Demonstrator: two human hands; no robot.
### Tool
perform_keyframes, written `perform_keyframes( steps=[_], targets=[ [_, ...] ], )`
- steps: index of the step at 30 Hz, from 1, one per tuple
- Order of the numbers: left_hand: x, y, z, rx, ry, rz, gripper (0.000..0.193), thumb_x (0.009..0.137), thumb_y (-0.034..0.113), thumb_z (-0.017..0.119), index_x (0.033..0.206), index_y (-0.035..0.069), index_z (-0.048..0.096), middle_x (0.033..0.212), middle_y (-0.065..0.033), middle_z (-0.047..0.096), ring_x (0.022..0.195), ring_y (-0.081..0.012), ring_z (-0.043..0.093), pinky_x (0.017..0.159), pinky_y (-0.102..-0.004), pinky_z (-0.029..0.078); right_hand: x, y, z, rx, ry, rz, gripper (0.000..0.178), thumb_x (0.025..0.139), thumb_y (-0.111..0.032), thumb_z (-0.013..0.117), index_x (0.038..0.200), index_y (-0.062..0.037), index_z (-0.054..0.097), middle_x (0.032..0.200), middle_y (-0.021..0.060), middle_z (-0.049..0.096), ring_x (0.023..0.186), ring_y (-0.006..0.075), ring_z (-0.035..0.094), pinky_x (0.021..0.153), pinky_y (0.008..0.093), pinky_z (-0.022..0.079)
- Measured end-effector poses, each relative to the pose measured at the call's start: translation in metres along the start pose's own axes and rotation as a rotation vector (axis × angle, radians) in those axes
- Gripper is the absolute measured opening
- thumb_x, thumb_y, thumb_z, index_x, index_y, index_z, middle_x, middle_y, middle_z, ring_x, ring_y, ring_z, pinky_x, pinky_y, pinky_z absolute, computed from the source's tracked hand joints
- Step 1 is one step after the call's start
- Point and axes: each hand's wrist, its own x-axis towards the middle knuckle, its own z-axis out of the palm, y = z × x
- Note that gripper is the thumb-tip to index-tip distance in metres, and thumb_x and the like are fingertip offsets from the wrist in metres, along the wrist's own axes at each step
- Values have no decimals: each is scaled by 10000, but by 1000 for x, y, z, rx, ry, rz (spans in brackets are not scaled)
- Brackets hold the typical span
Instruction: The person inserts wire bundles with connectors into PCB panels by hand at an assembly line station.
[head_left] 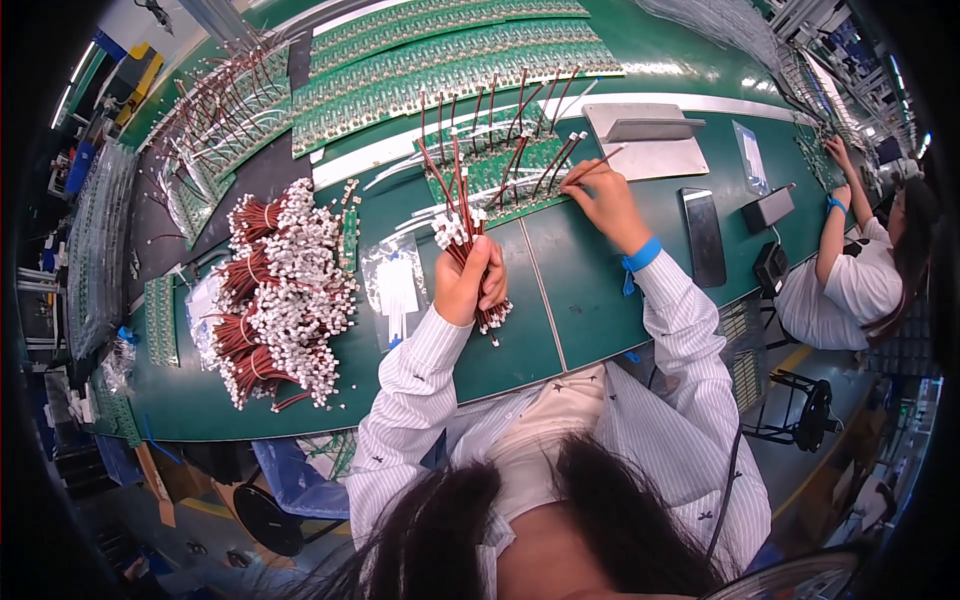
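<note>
My left hand (468, 278) is closed around a bundle of red-brown wire leads (462, 228). White connectors show at both ends of the bundle, above and below my fist. Just beyond it lies a green circuit board panel (490, 178), with several leads standing up from it and white cable ties sticking out at its left. My right hand (607, 203) is over the panel's right end, thumb and fingers pinched on a thin brown wire lead (606, 160). That lead slants up past my fingertips; its lower end is hidden at the board.
Piled leads (285, 300) with white connectors lie left, beside a clear bag of white strips (396, 288). Rows of board panels (460, 70) cover the far side. A metal bracket (650, 135) and phone (703, 237) lie right; another person (860, 260) works farther right.
</note>
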Motion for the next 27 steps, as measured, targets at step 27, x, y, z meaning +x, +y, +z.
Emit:
perform_keyframes(
  steps=[27],
  targets=[
    [-8,-7,4,265,-374,-407,246,842,241,458,757,11,464,460,32,340,340,-44,287,326,-205,216,-14,-102,-63,858,142,401,169,819,-129,482,810,33,530,639,58,511,501,93,472,432,209,388]
  ],
)
